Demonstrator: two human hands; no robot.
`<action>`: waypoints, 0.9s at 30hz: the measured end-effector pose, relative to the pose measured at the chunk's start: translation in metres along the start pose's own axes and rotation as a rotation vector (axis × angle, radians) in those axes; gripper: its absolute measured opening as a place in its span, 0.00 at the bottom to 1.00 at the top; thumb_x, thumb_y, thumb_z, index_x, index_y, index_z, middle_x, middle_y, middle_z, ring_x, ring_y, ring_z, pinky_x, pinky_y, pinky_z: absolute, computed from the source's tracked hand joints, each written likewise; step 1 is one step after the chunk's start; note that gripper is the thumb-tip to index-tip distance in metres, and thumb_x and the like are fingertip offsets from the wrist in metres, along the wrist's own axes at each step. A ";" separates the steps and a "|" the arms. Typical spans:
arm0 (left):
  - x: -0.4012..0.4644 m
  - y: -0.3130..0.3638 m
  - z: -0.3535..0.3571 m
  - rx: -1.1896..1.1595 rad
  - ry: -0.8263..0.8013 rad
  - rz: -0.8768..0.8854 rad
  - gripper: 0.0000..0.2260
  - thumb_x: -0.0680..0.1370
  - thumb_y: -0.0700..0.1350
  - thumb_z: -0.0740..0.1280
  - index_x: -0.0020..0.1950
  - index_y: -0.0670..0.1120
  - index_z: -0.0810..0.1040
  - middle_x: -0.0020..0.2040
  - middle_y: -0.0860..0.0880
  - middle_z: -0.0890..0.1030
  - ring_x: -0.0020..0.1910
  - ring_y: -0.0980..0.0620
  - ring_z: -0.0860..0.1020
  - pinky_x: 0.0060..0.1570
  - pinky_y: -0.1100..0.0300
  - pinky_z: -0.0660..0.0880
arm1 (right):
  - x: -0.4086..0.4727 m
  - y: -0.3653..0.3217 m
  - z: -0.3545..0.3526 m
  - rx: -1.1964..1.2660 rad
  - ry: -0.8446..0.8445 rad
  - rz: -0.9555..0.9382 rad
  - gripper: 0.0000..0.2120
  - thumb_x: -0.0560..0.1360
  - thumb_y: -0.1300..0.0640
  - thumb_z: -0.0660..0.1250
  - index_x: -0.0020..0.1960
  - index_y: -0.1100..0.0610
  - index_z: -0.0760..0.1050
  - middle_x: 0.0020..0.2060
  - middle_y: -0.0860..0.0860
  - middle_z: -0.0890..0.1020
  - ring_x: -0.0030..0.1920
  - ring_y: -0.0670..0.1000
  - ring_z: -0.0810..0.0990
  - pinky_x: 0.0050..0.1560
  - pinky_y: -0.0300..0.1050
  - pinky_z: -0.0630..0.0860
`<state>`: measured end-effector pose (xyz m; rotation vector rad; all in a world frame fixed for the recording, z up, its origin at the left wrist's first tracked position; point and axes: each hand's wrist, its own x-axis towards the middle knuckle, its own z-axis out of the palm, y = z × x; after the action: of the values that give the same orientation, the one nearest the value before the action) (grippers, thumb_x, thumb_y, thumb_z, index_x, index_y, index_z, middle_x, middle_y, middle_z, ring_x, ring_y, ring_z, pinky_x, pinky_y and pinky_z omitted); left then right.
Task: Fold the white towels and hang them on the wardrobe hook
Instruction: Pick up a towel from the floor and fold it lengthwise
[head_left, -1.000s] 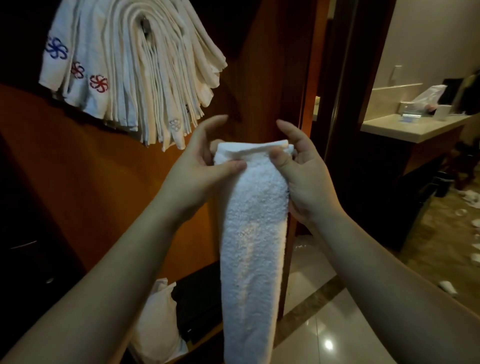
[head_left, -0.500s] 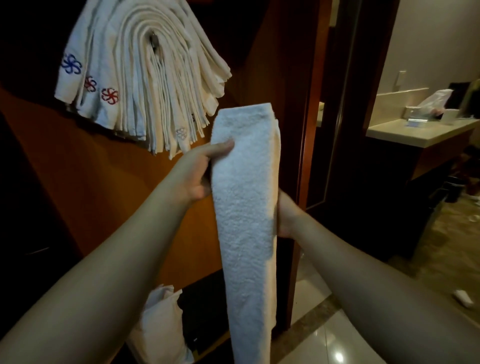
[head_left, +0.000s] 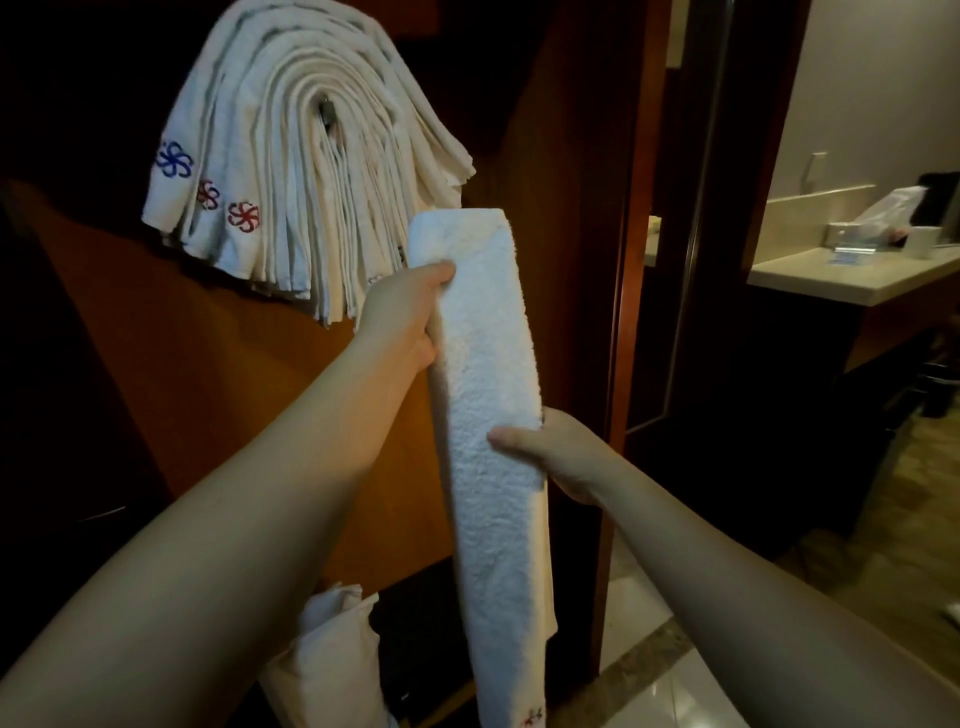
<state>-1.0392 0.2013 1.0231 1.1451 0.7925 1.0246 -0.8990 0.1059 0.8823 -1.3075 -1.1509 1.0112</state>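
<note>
Pinching the folded towel (head_left: 488, 415) near its top, the left hand (head_left: 400, 317) holds it upright while the right hand (head_left: 550, 447) grips it midway down. Just beside it, many folded towels (head_left: 291, 171) already drape over the hook (head_left: 327, 111). This one, narrow and long, is not yet hung.

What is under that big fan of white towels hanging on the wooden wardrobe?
A dark metal hook peeks out at the core of the draped white towels. Its mounting and most of its shape are covered by them.
</note>
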 end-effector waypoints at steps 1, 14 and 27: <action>0.001 0.001 0.001 0.001 0.007 0.006 0.10 0.75 0.45 0.74 0.50 0.48 0.74 0.55 0.45 0.81 0.55 0.43 0.80 0.61 0.40 0.75 | 0.000 -0.002 0.000 -0.058 0.015 -0.009 0.27 0.67 0.46 0.80 0.62 0.56 0.78 0.54 0.53 0.86 0.55 0.53 0.85 0.64 0.60 0.77; 0.001 0.026 0.008 -0.132 -0.120 -0.045 0.15 0.76 0.39 0.72 0.61 0.43 0.75 0.54 0.42 0.82 0.50 0.43 0.83 0.45 0.46 0.82 | -0.023 -0.007 -0.024 0.356 -0.181 0.074 0.40 0.50 0.47 0.87 0.57 0.61 0.79 0.49 0.56 0.87 0.50 0.54 0.86 0.48 0.47 0.83; 0.021 0.011 0.024 -0.053 -0.010 -0.096 0.24 0.78 0.39 0.70 0.72 0.41 0.68 0.51 0.43 0.77 0.51 0.44 0.78 0.62 0.44 0.75 | -0.043 0.006 -0.032 0.192 -0.316 0.289 0.45 0.51 0.45 0.88 0.63 0.62 0.76 0.55 0.56 0.85 0.59 0.56 0.83 0.60 0.52 0.78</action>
<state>-1.0127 0.2143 1.0400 1.0564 0.8004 0.9541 -0.8744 0.0577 0.8767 -1.2077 -1.0815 1.5458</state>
